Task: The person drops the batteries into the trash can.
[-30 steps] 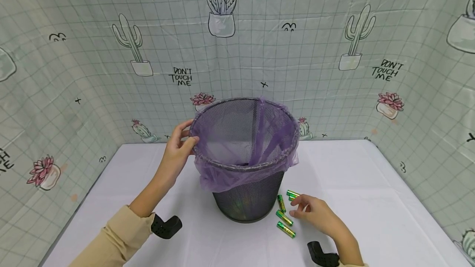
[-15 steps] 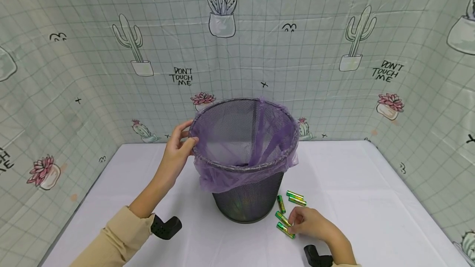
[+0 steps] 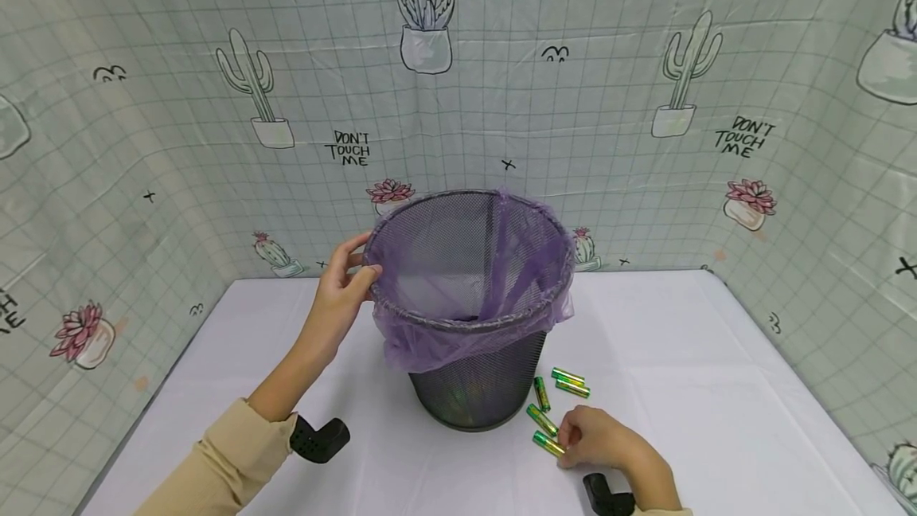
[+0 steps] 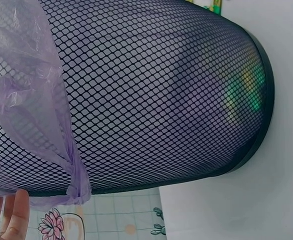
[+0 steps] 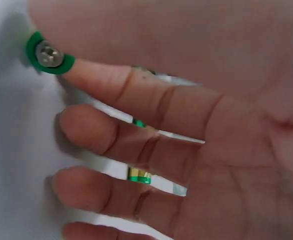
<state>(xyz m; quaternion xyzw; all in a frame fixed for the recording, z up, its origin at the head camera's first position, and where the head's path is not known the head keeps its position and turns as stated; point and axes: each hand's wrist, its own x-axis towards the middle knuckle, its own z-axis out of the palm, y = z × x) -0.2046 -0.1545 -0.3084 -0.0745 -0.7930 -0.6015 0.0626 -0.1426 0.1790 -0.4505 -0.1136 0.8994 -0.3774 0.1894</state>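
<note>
A black mesh wastebasket (image 3: 476, 388) with a purple bin liner (image 3: 437, 345) folded over its rim stands on the table. My left hand (image 3: 342, 287) grips the rim at its left side, thumb on the inside; in the left wrist view, fingertips (image 4: 20, 205) show at the liner's edge. Right of the basket's base, my right hand (image 3: 598, 440) pinches the end of the nearest green-and-gold battery (image 3: 548, 443) between thumb and forefinger. In the right wrist view that battery's metal end (image 5: 49, 54) shows at the forefinger's tip. Close beyond it lies another battery (image 3: 541, 420).
Further back on the white tabletop (image 3: 666, 357) lie a standing-apart battery (image 3: 542, 394) beside the basket and a pair of batteries (image 3: 571, 382) side by side. Blurred green and yellow shapes (image 4: 246, 92) show through the mesh low in the basket. A printed curtain (image 3: 466, 126) surrounds the table.
My right hand has come nearer from beside the back pair of batteries to the front one, and its thumb and forefinger have closed on it. The left hand stays on the rim.
</note>
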